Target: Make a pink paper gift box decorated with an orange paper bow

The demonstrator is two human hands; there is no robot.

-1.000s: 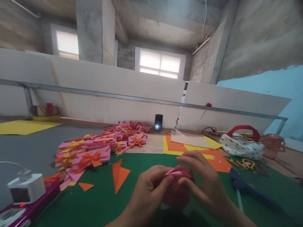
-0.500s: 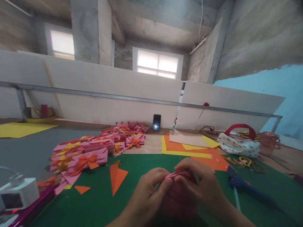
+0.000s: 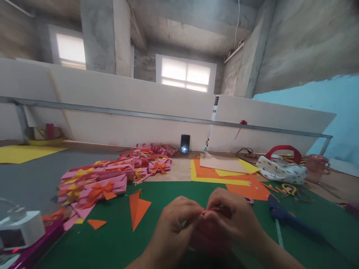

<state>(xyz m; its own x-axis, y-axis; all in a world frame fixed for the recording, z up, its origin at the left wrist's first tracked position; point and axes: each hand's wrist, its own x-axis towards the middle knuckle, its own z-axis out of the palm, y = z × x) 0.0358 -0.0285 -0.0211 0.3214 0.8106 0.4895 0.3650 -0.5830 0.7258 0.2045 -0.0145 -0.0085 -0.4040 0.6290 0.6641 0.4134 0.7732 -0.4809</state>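
Above the green mat (image 3: 112, 239), my left hand (image 3: 176, 224) and my right hand (image 3: 238, 216) meet, both closed in a pinch. Between their fingertips is the upper edge of a piece of folded pink paper (image 3: 211, 235), whose lower part hangs down blurred between the palms. Most of its shape is hidden by my fingers. To the left of my left hand lie folded orange paper pieces (image 3: 139, 211). A blue glue gun (image 3: 291, 220) with a pale stick rests to the right of my right hand.
A heap of pink folded papers with orange and yellow bows (image 3: 106, 186) covers the left middle. Orange and yellow sheets (image 3: 246, 186), scissors (image 3: 290, 189) and a white fabric basket (image 3: 280, 171) are on the right. A phone (image 3: 185, 144) leans at the back; a purple power strip (image 3: 50, 239) sits front left.
My fingertips have drawn closer together along the pink paper's edge, and less of that edge shows now. The view has shifted slightly; the other things stay in place.
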